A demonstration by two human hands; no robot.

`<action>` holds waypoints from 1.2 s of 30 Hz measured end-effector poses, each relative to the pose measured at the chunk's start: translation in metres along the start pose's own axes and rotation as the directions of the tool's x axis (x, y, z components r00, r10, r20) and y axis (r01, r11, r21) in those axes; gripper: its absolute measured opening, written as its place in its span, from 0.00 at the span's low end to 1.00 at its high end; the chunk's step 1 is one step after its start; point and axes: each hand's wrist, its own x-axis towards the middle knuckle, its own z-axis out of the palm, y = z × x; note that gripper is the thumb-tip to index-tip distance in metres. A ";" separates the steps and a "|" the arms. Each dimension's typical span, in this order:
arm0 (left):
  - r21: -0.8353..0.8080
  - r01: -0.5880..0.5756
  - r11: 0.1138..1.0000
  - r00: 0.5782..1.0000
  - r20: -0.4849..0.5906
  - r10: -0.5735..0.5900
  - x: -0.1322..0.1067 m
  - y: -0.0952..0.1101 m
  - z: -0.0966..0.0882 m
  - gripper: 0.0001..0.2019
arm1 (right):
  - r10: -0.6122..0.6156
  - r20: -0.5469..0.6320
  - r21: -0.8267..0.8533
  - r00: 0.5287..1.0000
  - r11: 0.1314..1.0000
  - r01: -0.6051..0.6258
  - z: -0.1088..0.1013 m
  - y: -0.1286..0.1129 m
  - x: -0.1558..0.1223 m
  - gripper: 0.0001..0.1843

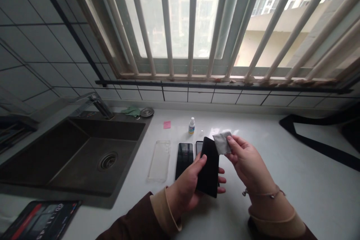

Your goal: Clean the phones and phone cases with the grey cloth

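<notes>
My left hand (182, 185) grips a black smartphone (208, 167), which stands tilted with its dark flat face toward me. My right hand (247, 161) pinches a small grey-white wipe (222, 143) against the phone's upper right corner. Below the hands, a second black phone (184, 160) lies face up on the white counter (281, 195). Another dark device (199, 146) lies behind it, partly hidden by the held phone. To the left of them lies a clear phone case (159, 161). A small white dropper bottle (191, 126) stands farther back.
A dark steel sink (92, 153) with a tall faucet (98, 105) fills the left side. A pink sticky note (167, 124), green cloth (131, 111) and round metal lid (146, 112) lie at the back. A tablet (42, 220) sits front left, a black strap (317, 138) right, below a barred window (180, 26).
</notes>
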 end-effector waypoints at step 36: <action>0.044 -0.274 0.961 0.954 -0.116 0.277 0.004 0.013 -0.002 0.34 | 0.256 0.328 -0.395 0.909 0.911 -0.114 0.006 0.007 -0.008 0.26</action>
